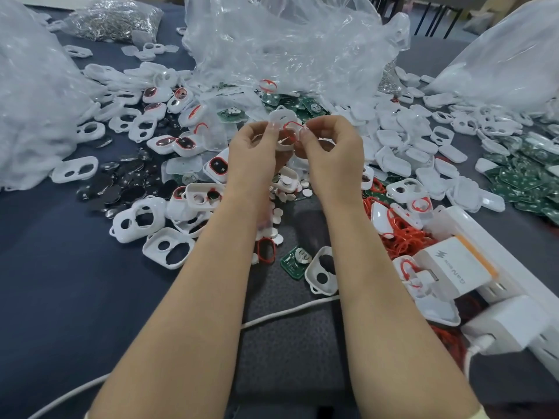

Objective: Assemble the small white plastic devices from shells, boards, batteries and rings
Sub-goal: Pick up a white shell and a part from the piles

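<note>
Both hands are raised over the middle of the table, holding one white plastic shell (282,117) between them. My left hand (254,152) pinches the shell's left side. My right hand (329,149) pinches a red ring (292,126) against the shell's opening. Loose white shells (168,251) lie around, some with red rings fitted (186,143). Green boards (295,261) and round coin batteries (307,192) lie below my hands. A heap of red rings (399,237) sits to the right.
Clear plastic bags (287,46) rise at the back, left and right. Dark round discs (121,189) lie left of centre. A white power strip with chargers (472,267) sits at the right, and a white cable (287,313) crosses under my arms.
</note>
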### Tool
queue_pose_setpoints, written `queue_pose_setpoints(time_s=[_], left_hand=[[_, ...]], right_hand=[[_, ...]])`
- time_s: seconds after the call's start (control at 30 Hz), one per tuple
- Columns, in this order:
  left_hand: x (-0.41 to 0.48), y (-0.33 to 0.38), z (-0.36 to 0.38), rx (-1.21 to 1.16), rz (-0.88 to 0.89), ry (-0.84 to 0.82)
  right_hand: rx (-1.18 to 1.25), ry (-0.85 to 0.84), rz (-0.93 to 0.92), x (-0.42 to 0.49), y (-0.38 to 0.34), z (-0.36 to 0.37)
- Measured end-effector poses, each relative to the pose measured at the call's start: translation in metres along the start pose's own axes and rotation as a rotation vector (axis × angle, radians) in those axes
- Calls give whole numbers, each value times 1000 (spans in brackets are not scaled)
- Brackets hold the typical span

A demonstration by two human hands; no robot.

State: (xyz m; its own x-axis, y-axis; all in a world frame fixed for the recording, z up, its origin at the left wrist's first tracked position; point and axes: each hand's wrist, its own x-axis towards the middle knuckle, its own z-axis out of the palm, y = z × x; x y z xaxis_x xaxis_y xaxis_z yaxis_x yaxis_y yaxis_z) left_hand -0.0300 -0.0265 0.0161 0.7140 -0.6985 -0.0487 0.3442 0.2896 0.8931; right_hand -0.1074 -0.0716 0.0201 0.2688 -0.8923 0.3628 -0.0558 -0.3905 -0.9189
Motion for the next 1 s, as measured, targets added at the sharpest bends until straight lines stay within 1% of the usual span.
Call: queue_pose_setpoints(time_s=[0.2, 0.6, 0.77, 0.9, 1.0], left_hand=[[0, -1, 1, 48, 2, -23], [-3, -3, -2, 232, 100, -32], [-4, -5, -4, 289, 135, -61], [-3, -6, -4, 319, 151, -45], [-2, -7, -3, 356, 153, -40]], right_hand=[[-91, -18, -23, -1, 0, -1], [-204, -31, -56, 0, 5, -1], [-222, -17, -62, 1, 7, 0], [-288, 19, -112, -1, 6, 3], [-316, 32, -109, -1, 6, 5]])
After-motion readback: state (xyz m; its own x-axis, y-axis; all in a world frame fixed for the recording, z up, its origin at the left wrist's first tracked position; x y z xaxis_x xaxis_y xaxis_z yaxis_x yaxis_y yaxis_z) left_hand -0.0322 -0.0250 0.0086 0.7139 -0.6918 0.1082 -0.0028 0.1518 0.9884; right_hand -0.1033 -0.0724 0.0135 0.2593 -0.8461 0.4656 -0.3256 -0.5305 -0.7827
